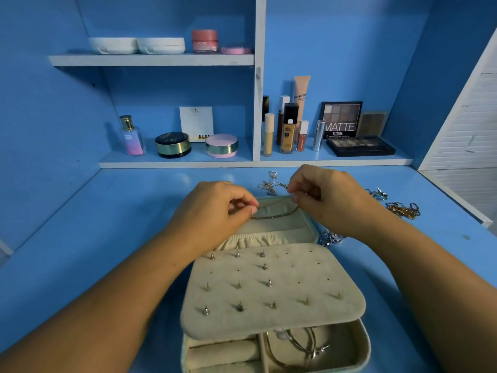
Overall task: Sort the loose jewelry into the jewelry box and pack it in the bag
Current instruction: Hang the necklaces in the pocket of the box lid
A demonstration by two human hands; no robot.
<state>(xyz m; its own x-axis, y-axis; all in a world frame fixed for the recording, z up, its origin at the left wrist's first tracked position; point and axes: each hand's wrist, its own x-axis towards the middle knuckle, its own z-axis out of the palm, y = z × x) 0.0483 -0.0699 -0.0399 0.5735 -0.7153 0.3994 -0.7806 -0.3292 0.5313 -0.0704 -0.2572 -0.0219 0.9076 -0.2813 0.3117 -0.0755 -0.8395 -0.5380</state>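
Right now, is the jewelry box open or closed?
Open: the jewelry box lid lies back, and its earring panel and bottom compartments show.

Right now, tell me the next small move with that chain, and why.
Probably lower the chain into the lid of the jewelry box and fasten it there: both hands, left and right, pinch its ends, and it sags just above the lid.

1. Left of the jewelry box (271,292), the table (107,224) is bare and open for a hand to pass.
2. Right of the jewelry box, loose chains (403,210) and a silver piece (331,237) lie on the table.
3. Behind the jewelry box, a tangled necklace (270,183) lies before the shelf edge (242,165).
4. Both forearms flank the jewelry box, narrowing its sides.
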